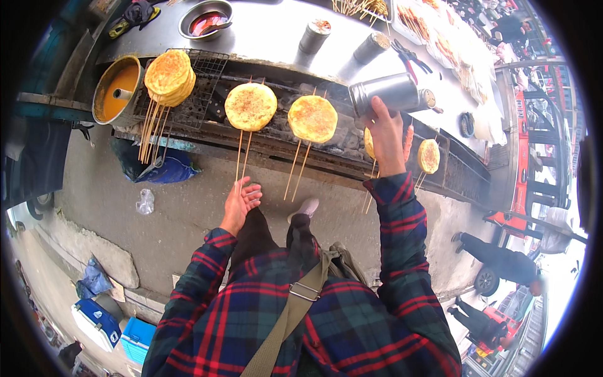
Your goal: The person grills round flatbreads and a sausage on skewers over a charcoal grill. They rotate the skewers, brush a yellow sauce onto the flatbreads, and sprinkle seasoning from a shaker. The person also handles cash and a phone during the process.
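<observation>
My left hand (241,203) is at the lower ends of two wooden sticks, which run between its thumb and index finger; its other fingers are loosely curled. These sticks carry a round golden flatbread (251,107) over the charcoal grill (351,158). In my right hand (387,139) is a metal shaker can (384,93), tipped on its side above the grill. A second flatbread (313,118) on two sticks lies between my hands. Beneath my right hand another flatbread (369,143) is partly hidden. To its right are a skewered sausage (408,143) and one more flatbread (428,156).
Stacked skewered flatbreads (170,77) rest on a wire rack (209,70), beside a pot of orange liquid (118,94). The metal counter (268,33) bears a bowl of red sauce (206,21), shakers (314,36) and tongs (411,56). A blue bag (165,166) lies below the grill.
</observation>
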`<state>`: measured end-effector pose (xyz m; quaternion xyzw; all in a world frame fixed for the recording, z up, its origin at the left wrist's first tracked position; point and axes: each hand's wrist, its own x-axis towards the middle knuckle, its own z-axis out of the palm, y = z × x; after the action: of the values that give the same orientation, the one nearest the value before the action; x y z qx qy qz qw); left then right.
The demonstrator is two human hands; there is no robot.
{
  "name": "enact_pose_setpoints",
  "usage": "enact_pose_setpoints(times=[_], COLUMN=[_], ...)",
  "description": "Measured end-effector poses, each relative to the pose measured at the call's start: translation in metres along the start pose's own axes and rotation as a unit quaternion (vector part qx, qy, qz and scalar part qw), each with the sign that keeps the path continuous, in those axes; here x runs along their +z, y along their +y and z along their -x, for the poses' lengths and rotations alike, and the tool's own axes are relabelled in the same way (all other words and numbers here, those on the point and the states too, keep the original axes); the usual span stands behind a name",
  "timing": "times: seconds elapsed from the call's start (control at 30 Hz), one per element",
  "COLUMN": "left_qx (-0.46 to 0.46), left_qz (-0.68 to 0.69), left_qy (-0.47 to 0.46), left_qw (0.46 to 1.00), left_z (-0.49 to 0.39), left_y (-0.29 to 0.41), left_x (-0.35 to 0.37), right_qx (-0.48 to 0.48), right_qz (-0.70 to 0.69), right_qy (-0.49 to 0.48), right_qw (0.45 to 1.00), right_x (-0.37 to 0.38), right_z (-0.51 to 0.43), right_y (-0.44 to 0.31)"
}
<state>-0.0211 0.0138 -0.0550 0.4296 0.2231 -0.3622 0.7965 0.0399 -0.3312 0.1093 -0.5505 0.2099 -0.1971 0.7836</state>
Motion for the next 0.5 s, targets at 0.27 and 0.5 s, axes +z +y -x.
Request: enact_pose_setpoints(times=[0.27,0.5], left_qx=[0.042,0.040], left_qz=[-0.040,-0.107], left_qy=[-0.128,-0.138], left_qw=[0.990,0.984], left_z=[-0.005,-0.007], left_y=[0.044,0.039], left_x=[0.021,0.023], right_qx=[0.037,0.004], right_qz=[-0.017,0.025], right_qy=[-0.070,-0.106], right_qw=[0.997,0.994], right_x=[0.054,0.119], right_z=[0.013,-0.003], right_y=[0.016,0.032])
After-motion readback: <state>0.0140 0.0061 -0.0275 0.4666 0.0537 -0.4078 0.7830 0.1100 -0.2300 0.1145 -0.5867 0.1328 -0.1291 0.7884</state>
